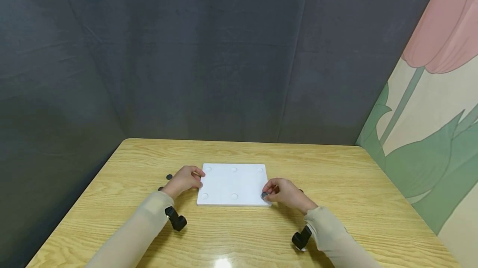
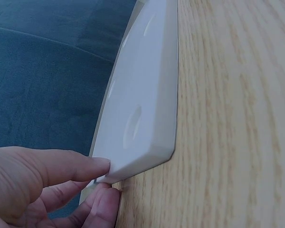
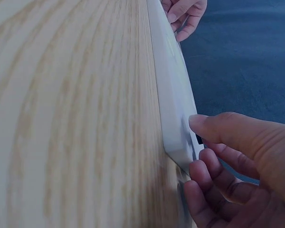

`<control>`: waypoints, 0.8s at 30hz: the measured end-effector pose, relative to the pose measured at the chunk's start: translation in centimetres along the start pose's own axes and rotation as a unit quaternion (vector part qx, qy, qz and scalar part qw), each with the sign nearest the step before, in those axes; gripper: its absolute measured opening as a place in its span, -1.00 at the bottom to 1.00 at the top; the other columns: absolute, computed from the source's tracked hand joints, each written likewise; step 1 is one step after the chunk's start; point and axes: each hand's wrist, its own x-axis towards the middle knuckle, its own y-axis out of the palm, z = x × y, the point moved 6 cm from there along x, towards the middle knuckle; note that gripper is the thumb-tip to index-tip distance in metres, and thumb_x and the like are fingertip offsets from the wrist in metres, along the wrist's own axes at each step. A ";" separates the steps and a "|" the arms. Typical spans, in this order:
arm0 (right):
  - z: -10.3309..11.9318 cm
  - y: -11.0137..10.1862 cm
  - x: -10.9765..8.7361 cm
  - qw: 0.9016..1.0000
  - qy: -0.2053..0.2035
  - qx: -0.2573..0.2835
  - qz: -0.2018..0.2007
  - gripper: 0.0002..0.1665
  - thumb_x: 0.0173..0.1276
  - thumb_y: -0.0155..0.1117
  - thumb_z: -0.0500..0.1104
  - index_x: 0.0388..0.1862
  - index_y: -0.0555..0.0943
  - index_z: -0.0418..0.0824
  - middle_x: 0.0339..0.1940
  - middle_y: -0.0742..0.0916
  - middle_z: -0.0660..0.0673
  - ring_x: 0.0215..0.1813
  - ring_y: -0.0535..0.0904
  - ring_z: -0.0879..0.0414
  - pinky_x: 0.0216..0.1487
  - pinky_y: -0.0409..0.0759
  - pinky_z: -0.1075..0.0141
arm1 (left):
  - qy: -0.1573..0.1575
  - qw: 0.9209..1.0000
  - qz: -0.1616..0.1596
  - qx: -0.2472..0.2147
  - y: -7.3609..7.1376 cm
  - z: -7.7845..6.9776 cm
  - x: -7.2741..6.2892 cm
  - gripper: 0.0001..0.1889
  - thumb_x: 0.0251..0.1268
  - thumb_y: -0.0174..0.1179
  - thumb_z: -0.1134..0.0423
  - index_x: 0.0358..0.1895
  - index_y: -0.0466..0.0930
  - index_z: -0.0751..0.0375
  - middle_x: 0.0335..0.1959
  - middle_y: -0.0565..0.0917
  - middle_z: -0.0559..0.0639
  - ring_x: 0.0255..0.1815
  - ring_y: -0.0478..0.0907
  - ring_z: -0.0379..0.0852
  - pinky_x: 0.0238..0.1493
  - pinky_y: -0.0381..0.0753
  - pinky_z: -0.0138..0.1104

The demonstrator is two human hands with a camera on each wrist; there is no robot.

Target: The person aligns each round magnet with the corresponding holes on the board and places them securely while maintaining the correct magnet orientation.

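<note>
From my seat, I have the white board [image 1: 233,183] on the wooden table [image 1: 239,232], at twelve o'clock from the wearer. I count five round recesses [image 1: 234,169] in its face, around ten, twelve, two, six and eight o'clock, each showing a white bottom. The left hand [image 1: 184,180] grips the board's nine o'clock edge, thumb and fingers bent close together. At the four o'clock corner the right hand [image 1: 285,193] pinches a dark disc [image 1: 264,195] with thumb and fingertips nearly closed; I cannot tell whether it sits in a recess. I see a loose disc [image 1: 169,176] farther out at nine o'clock, near another dark piece [image 1: 160,188] partly hidden by the sleeve [image 1: 149,212].
</note>
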 end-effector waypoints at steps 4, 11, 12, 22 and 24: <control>-0.2 0.1 0.1 1.000 0.004 0.002 0.001 -0.85 0.18 0.39 -0.35 -0.26 0.62 -0.28 -0.38 0.60 -0.06 -0.31 0.45 0.13 -0.35 0.44 0.42 | -0.002 1.000 -0.004 0.005 0.0 0.0 0.0 -0.68 0.04 0.31 0.51 -0.07 0.62 0.30 -0.24 0.55 0.12 -0.28 0.45 -0.05 -0.31 0.54 -0.34; -0.5 0.4 0.2 1.000 0.000 -0.002 0.000 -0.85 0.18 0.38 -0.37 -0.26 0.62 -0.28 -0.39 0.59 -0.05 -0.31 0.45 0.12 -0.37 0.45 0.42 | -0.001 1.000 -0.006 0.006 0.0 0.0 0.0 -0.69 0.05 0.31 0.51 -0.07 0.62 0.30 -0.25 0.54 0.12 -0.29 0.46 -0.06 -0.31 0.53 -0.34; -0.5 0.4 0.3 1.000 0.000 -0.004 0.000 -0.85 0.18 0.37 -0.38 -0.26 0.62 -0.28 -0.39 0.59 -0.05 -0.31 0.45 0.12 -0.37 0.44 0.42 | -0.001 1.000 -0.005 0.005 0.0 0.0 0.0 -0.69 0.05 0.31 0.51 -0.07 0.62 0.30 -0.25 0.55 0.12 -0.29 0.46 -0.06 -0.31 0.54 -0.34; -0.7 0.5 0.3 1.000 -0.002 -0.005 0.006 -0.85 0.19 0.37 -0.37 -0.26 0.62 -0.28 -0.40 0.58 -0.05 -0.32 0.44 0.12 -0.38 0.44 0.41 | -0.001 1.000 -0.004 0.002 0.0 -0.1 0.0 -0.68 0.04 0.31 0.51 -0.07 0.62 0.30 -0.25 0.54 0.12 -0.28 0.45 -0.05 -0.32 0.53 -0.35; -0.7 0.5 0.3 1.000 -0.004 -0.004 0.007 -0.85 0.19 0.38 -0.36 -0.26 0.62 -0.28 -0.40 0.58 -0.05 -0.32 0.44 0.12 -0.38 0.44 0.42 | 0.000 1.000 -0.004 0.001 0.0 -0.1 0.0 -0.68 0.04 0.31 0.52 -0.08 0.62 0.30 -0.25 0.54 0.11 -0.29 0.45 -0.06 -0.33 0.53 -0.35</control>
